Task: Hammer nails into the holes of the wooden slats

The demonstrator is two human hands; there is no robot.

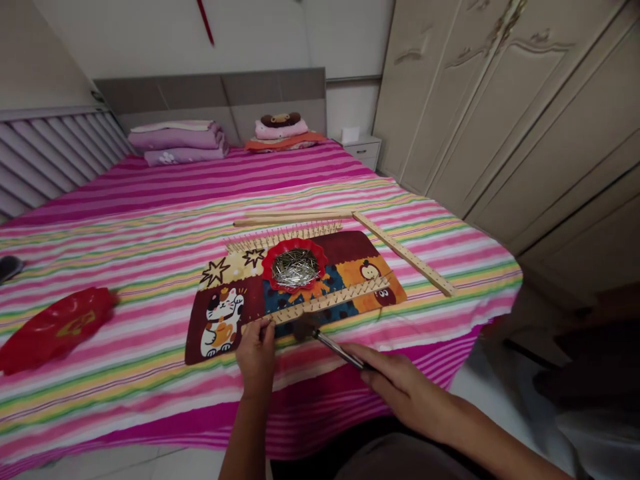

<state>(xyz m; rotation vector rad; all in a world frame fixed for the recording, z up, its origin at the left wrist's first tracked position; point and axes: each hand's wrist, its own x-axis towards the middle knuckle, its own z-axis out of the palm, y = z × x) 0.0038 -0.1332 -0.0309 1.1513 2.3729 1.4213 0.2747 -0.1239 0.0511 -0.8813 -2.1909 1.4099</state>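
Note:
My right hand (400, 383) is wrapped round the handle of a hammer (340, 350). The hammer's dark, blurred head (304, 328) is just in front of a wooden strip (330, 301) with nails standing up along it. At the left end of that strip, the fingers of my left hand (257, 347) are pinched together against the wood; whether a nail is between them is too small to tell. A red scalloped bowl (267, 257) full of loose nails (295, 268) sits just beyond the strip, on a patterned mat (195, 333) with a cartoon cat.
Behind the bowl lies another nail-studded strip (285, 237). More wooden strips lie at the back (295, 218) and right (405, 255). A red tray (55, 330) is on the left of the striped bed (150, 287). Folded bedding (177, 143) lies near the headboard; a wardrobe (465, 100) stands right.

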